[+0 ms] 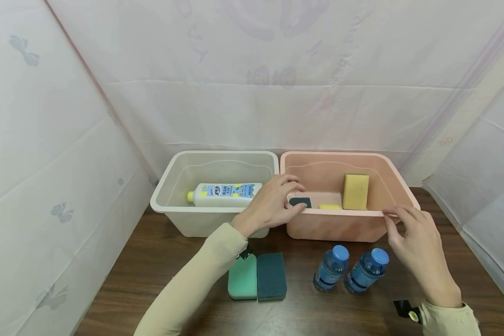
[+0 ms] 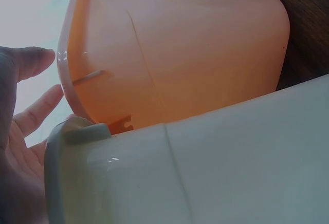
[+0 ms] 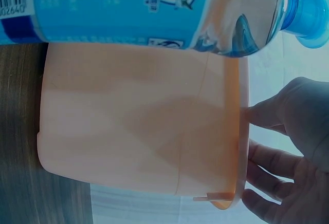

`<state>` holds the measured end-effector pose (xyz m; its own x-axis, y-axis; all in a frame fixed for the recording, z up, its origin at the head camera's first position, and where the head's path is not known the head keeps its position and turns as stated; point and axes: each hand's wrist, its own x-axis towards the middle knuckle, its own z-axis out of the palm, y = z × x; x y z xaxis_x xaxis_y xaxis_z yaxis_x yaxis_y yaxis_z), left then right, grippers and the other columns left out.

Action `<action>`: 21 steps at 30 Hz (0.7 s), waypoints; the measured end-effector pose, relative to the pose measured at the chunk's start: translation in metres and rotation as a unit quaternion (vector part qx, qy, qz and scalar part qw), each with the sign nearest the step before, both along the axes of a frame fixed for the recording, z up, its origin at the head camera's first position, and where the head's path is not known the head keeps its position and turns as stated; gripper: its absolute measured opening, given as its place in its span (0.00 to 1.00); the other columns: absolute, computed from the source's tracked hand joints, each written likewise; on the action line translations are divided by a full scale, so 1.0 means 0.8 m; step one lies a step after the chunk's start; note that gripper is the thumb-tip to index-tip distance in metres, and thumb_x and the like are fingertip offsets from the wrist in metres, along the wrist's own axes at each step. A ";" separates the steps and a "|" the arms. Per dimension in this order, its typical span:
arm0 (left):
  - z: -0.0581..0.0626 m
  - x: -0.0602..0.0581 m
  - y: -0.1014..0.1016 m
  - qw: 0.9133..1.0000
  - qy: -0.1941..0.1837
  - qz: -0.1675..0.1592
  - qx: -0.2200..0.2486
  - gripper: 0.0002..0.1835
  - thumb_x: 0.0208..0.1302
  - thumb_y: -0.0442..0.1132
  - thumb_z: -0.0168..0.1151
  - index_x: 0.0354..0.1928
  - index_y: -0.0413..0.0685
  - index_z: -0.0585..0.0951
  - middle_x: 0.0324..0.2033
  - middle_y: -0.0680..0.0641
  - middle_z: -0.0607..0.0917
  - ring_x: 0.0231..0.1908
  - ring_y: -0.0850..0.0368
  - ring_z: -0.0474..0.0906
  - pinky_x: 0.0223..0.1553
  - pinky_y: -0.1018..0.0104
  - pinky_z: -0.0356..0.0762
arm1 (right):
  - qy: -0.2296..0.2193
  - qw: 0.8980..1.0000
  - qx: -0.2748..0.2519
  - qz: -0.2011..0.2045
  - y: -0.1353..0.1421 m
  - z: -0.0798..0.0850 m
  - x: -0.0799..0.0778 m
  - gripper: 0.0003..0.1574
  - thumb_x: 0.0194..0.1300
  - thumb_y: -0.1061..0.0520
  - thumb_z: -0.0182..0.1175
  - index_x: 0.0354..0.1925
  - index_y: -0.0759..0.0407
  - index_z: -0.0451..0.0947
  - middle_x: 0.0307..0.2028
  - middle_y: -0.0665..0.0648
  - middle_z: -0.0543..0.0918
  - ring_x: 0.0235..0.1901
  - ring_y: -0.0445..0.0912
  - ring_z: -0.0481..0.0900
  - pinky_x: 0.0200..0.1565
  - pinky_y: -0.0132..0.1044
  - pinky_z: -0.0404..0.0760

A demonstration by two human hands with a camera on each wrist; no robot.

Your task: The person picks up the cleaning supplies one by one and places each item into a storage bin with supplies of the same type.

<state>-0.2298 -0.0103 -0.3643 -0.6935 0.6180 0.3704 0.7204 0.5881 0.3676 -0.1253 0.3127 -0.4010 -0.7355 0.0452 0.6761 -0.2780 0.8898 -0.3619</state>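
Observation:
The pink bin (image 1: pixel 327 226) stands on the table, its front rim between my two hands. My left hand (image 1: pixel 273 200) is over its front left corner, with spread, bent fingers over the inside and the thumb near the rim. At the front right, my right hand (image 1: pixel 416 238) pinches the rim with thumb and fingertips; the right wrist view shows these fingers (image 3: pixel 272 162) at the edge. Inside the bin are a dark scouring sponge (image 1: pixel 300 201), an upright yellow sponge (image 1: pixel 355 192) and another yellow piece (image 1: pixel 330 207), partly hidden by the front wall.
Left of it stands a white bin (image 1: pixel 210 219) holding a white detergent bottle (image 1: pixel 227 195). A green sponge (image 1: pixel 242 278) and a dark sponge (image 1: pixel 271 276) lie side by side in front. Two blue-capped bottles, one left (image 1: pixel 331 269) and one right (image 1: pixel 366 271), stand near my right hand.

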 end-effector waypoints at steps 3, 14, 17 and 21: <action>-0.002 0.005 -0.004 1.000 -0.001 0.000 0.003 0.20 0.72 0.52 0.68 0.59 0.50 0.86 0.67 0.46 0.80 0.67 0.48 0.75 0.71 0.51 0.73 | 0.002 1.000 0.002 -0.001 0.001 0.000 -0.001 0.09 0.62 0.70 0.68 0.42 0.66 0.88 0.40 0.68 0.88 0.46 0.69 0.76 0.44 0.60 0.67; -0.011 0.021 -0.007 1.000 0.004 -0.001 0.019 0.17 0.69 0.49 0.72 0.56 0.52 0.88 0.66 0.45 0.82 0.68 0.48 0.75 0.71 0.51 0.75 | -0.003 1.000 0.002 -0.007 0.003 0.000 -0.002 0.09 0.63 0.69 0.68 0.43 0.65 0.88 0.43 0.69 0.88 0.47 0.70 0.76 0.46 0.65 0.68; -0.012 0.025 -0.007 1.000 0.003 -0.006 0.012 0.17 0.70 0.49 0.72 0.56 0.52 0.88 0.65 0.46 0.82 0.67 0.49 0.76 0.70 0.52 0.76 | 0.001 1.000 0.003 -0.005 0.004 -0.001 -0.001 0.09 0.63 0.69 0.68 0.43 0.65 0.87 0.43 0.69 0.88 0.48 0.71 0.76 0.46 0.65 0.69; -0.012 0.032 -0.005 1.000 -0.001 -0.008 -0.002 0.18 0.71 0.51 0.70 0.57 0.53 0.87 0.65 0.48 0.83 0.68 0.50 0.77 0.70 0.52 0.76 | 0.009 1.000 0.003 -0.007 0.005 -0.002 -0.001 0.09 0.62 0.69 0.68 0.42 0.65 0.88 0.42 0.69 0.89 0.47 0.71 0.77 0.46 0.64 0.69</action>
